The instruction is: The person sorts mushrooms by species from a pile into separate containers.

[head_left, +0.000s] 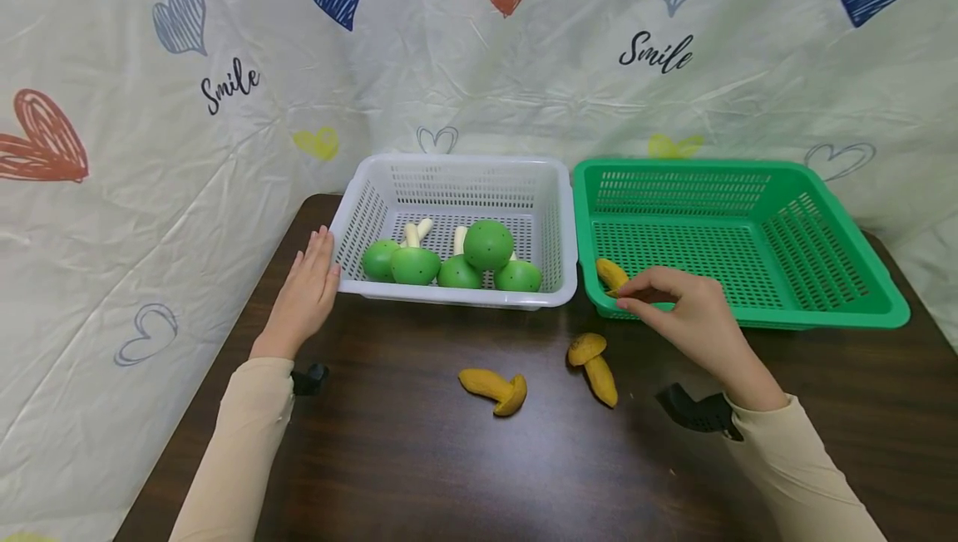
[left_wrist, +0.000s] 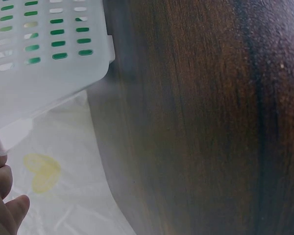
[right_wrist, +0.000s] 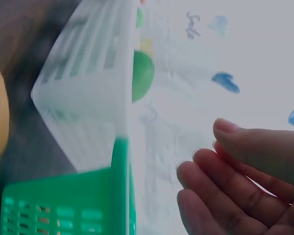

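Observation:
My left hand lies with straight fingers against the left side of the white basket. Inside that basket are several green-capped toy mushrooms with white stems. My right hand is over the front left rim of the green basket, fingertips beside a yellow toy mushroom in it. In the right wrist view the thumb and fingers are apart, nothing between them. Two more yellow mushrooms lie on the table: one in the middle, another before the gap between the baskets.
The two baskets stand side by side at the back of the dark wooden table. Behind them hangs a white cloth printed with hearts and words. Black wrist mounts show at both sleeves.

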`<state>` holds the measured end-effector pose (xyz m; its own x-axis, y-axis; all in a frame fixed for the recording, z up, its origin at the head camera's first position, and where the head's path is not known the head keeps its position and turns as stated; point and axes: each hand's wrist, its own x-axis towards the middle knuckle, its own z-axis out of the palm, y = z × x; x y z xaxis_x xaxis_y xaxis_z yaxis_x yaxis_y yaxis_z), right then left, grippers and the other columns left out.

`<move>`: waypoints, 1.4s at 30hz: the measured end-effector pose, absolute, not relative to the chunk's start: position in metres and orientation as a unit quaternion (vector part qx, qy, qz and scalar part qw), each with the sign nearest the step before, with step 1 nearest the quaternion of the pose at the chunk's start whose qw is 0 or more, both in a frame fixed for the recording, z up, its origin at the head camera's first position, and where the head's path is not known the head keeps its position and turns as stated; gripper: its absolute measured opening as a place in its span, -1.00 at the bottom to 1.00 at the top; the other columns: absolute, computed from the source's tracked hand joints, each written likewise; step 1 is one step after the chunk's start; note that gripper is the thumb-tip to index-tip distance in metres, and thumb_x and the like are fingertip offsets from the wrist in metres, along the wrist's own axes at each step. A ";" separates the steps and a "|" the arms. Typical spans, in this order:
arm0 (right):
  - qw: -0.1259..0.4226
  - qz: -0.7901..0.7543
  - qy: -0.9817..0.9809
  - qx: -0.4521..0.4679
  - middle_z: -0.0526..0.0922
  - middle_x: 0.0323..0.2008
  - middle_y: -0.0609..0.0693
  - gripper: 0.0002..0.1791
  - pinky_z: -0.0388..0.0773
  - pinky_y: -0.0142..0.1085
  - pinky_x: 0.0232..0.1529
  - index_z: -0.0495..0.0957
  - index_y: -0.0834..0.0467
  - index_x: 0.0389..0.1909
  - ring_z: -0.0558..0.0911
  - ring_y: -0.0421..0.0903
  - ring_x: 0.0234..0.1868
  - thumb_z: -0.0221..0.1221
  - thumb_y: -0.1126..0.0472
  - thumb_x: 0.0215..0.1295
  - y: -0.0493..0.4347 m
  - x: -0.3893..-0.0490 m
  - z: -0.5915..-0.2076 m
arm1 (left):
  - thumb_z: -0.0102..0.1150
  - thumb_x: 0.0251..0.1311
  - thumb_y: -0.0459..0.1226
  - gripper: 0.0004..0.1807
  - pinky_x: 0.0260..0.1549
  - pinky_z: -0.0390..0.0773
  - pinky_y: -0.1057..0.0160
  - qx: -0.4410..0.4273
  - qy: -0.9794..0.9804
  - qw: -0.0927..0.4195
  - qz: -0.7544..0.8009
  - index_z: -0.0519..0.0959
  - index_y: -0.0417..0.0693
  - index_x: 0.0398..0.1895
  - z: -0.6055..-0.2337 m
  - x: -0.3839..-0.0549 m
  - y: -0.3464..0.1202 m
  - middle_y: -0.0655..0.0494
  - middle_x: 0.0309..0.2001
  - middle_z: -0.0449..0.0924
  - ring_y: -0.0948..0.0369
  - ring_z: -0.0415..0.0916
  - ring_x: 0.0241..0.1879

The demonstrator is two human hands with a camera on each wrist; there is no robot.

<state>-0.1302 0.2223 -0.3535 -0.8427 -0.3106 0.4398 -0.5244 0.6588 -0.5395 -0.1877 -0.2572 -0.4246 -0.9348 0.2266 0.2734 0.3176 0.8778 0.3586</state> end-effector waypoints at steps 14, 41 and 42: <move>0.134 0.361 -0.841 0.380 0.63 -0.38 -0.21 -0.62 0.45 -0.60 -0.31 0.61 0.03 -0.34 0.56 -0.29 -0.38 0.43 0.45 -0.20 0.190 -0.106 -0.371 | -0.31 0.45 -0.18 -0.39 0.33 -0.12 -0.13 -0.138 -0.963 0.112 -0.204 -0.04 -0.38 0.43 -0.424 -0.187 -0.257 -0.19 0.46 -0.13 -0.05 -0.19 0.44; 0.016 0.297 -0.856 0.423 0.63 -0.29 -0.09 -0.74 0.57 -0.29 -0.20 0.65 0.16 -0.26 0.61 -0.17 -0.21 0.39 0.38 -0.03 0.144 -0.102 -0.418 | -0.28 0.44 -0.20 -0.38 0.32 -0.11 -0.15 -0.137 -0.962 0.111 -0.209 -0.05 -0.37 0.43 -0.425 -0.188 -0.257 -0.18 0.46 -0.13 -0.02 -0.22 0.45; 0.015 0.292 -0.858 0.423 0.62 -0.28 -0.09 -0.73 0.57 -0.29 -0.19 0.64 0.16 -0.26 0.61 -0.16 -0.21 0.39 0.39 -0.03 0.142 -0.102 -0.419 | -0.27 0.44 -0.20 -0.38 0.32 -0.12 -0.14 -0.137 -0.962 0.112 -0.210 -0.05 -0.37 0.43 -0.425 -0.188 -0.257 -0.18 0.46 -0.13 -0.02 -0.22 0.45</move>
